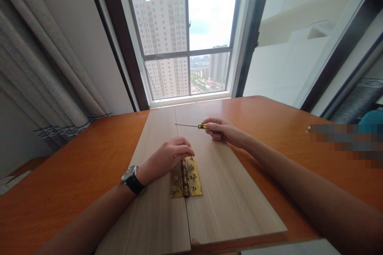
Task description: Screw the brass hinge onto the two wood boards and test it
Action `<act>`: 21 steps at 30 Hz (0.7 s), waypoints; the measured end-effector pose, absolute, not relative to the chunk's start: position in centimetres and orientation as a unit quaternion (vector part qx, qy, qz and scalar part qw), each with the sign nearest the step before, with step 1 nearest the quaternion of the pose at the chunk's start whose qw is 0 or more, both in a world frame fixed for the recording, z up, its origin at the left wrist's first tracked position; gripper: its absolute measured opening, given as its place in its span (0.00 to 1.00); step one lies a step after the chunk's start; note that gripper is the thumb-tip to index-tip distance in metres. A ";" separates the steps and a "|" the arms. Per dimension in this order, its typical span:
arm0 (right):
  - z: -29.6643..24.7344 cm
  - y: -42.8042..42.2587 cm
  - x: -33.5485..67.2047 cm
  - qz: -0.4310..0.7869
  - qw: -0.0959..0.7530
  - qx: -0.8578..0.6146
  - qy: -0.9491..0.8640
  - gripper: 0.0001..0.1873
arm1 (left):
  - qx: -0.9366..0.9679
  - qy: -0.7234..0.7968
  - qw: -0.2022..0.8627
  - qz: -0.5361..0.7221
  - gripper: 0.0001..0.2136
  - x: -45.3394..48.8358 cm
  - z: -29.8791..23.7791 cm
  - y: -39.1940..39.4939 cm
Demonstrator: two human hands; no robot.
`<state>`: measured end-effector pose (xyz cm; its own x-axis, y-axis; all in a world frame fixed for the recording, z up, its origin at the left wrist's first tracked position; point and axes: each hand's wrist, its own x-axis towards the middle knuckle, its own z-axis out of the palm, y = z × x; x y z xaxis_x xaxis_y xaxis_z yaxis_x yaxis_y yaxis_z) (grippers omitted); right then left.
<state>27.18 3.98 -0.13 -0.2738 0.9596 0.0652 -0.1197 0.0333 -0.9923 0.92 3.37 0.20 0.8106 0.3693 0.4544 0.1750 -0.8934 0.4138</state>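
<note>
Two pale wood-grain boards (155, 191) lie side by side on the table, meeting at a straight seam. A brass butt hinge (186, 178) spans that seam, with several screws seated in its leaves. My left hand (172, 156), with a black-strapped wristwatch (131, 179) on its wrist, rests just above the hinge. Its fingers curl down and seem to pinch a small screw (192, 159) at the hinge's upper right leaf. My right hand (221, 130) is farther up the boards, holding a yellow-and-black screwdriver (191, 126) with its thin shaft pointing left, above the board surface.
The boards rest on an orange wooden table (74, 175), and their near end overhangs its front edge. Beyond the table stand a window (185, 40) showing tower blocks and a grey curtain (44, 67) at the left. A pixelated patch (344, 143) covers the table's right side.
</note>
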 end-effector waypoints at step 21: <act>0.5 3.7 27.8 0.562 0.414 -0.406 -0.590 0.18 | 0.925 0.154 0.125 0.324 0.09 0.0 -0.4 3.9</act>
